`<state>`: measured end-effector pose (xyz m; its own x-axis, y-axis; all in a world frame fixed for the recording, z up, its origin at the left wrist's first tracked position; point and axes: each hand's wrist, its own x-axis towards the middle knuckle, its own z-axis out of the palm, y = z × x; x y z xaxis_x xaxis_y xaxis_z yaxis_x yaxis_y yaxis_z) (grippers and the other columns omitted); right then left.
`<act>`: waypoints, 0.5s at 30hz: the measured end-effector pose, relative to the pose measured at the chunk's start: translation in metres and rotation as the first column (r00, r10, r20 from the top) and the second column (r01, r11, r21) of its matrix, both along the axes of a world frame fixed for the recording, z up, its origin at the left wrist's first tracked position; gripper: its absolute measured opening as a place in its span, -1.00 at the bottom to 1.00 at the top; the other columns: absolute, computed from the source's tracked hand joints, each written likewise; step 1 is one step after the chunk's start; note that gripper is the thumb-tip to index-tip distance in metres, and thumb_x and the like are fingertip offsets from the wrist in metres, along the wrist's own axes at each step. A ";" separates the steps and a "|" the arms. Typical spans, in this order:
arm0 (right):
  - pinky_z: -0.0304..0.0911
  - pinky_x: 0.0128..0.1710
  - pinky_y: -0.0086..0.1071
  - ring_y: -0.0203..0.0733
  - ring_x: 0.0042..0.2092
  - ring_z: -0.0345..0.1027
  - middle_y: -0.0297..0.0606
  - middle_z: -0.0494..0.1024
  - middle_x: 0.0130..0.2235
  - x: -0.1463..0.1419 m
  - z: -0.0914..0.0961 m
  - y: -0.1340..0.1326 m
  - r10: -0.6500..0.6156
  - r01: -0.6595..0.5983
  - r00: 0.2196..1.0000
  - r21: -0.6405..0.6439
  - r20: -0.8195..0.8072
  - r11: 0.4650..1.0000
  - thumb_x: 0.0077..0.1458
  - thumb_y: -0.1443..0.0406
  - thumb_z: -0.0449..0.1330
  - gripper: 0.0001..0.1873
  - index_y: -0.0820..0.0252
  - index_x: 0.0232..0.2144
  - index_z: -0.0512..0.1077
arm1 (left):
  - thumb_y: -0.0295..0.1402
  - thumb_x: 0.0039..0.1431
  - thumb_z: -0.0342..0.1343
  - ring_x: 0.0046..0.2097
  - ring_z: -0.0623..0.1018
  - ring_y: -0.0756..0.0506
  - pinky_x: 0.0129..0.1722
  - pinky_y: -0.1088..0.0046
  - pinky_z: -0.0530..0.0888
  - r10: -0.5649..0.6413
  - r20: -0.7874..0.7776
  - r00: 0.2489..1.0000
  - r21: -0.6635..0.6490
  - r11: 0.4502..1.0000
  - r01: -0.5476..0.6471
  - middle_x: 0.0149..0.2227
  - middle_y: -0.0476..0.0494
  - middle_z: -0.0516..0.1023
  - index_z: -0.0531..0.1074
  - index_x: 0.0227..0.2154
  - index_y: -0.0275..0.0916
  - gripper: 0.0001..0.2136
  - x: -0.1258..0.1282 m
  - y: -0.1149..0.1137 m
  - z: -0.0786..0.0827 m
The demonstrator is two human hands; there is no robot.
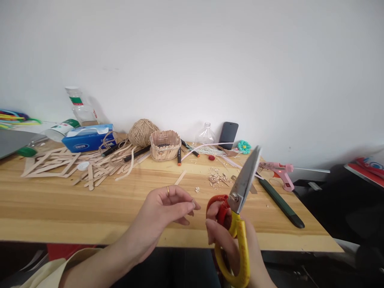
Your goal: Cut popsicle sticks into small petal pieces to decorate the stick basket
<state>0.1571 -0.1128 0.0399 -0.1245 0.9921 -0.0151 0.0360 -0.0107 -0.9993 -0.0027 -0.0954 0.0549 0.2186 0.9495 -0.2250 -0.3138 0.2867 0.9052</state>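
Note:
My right hand point(231, 244) grips a pair of scissors point(240, 200) with red and yellow handles, blades closed and pointing up and to the right above the table's front edge. My left hand point(168, 208) hovers just left of the scissors, thumb and fingertips pinched together near a tiny pale piece I cannot make out; a ring is on one finger. Wood chips point(217, 178) lie on the wooden table point(60, 208) beyond the hands, and a loose popsicle stick point(180, 177) lies behind the left hand.
A small stick basket point(165, 145), twine ball point(142, 132), tissue box point(89, 138), popsicle sticks point(69, 164) and markers sit at the back left. A phone point(228, 135), teal flower point(244, 147), pink glue gun point(280, 172) and dark knife point(282, 203) lie to the right.

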 end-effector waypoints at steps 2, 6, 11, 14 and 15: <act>0.03 -0.64 -0.47 -0.36 -0.61 0.06 -0.46 0.19 -0.61 0.011 -0.004 -0.001 0.117 -0.114 0.992 -0.048 0.055 0.992 -0.02 0.09 0.19 -0.70 0.15 -0.54 0.22 | -0.41 -0.16 0.29 -0.45 0.46 0.03 -0.46 0.58 0.39 0.016 -0.010 1.000 -0.003 1.000 -0.016 -0.51 -0.04 0.57 0.49 -0.55 -0.30 -0.90 -0.002 0.001 0.002; 0.05 -0.58 -0.47 -0.35 -0.56 0.06 -0.43 0.22 -0.56 0.031 -0.005 -0.005 0.143 -0.157 0.940 0.023 0.310 0.987 -0.05 0.14 0.18 -0.75 0.17 -0.52 0.24 | -0.44 -0.18 0.29 -0.48 0.45 0.06 -0.47 0.60 0.40 0.061 -0.007 0.998 0.007 0.998 -0.061 -0.55 0.00 0.54 0.51 -0.54 -0.29 -0.91 -0.004 0.002 0.004; 0.17 -0.56 -0.47 -0.27 -0.50 0.23 -0.35 0.37 -0.48 0.044 0.004 -0.009 0.018 -0.191 0.726 0.176 0.688 0.966 0.00 0.20 0.14 -0.84 0.15 -0.44 0.26 | -0.47 -0.19 0.29 -0.49 0.43 0.07 -0.50 0.63 0.41 0.071 0.027 0.997 0.023 0.997 -0.072 -0.55 0.02 0.51 0.53 -0.56 -0.27 -0.94 -0.003 -0.002 0.004; 0.15 -0.63 -0.46 -0.28 -0.58 0.18 -0.40 0.33 -0.57 0.047 0.002 -0.009 -0.190 -0.222 0.545 0.358 0.817 0.907 -0.04 0.15 0.19 -0.75 0.13 -0.47 0.21 | -0.48 -0.19 0.29 -0.50 0.42 0.08 -0.52 0.64 0.41 0.068 0.055 0.996 0.036 0.997 -0.070 -0.54 0.02 0.52 0.54 -0.56 -0.26 -0.94 -0.003 -0.005 0.003; 0.14 -0.65 -0.46 -0.29 -0.61 0.17 -0.42 0.31 -0.58 0.047 0.000 -0.009 -0.247 -0.239 0.507 0.410 0.826 0.880 -0.06 0.12 0.21 -0.72 0.12 -0.47 0.20 | -0.48 -0.19 0.29 -0.50 0.42 0.08 -0.52 0.64 0.41 0.065 0.064 0.996 0.038 0.997 -0.068 -0.54 0.01 0.52 0.54 -0.55 -0.26 -0.94 -0.003 -0.006 0.003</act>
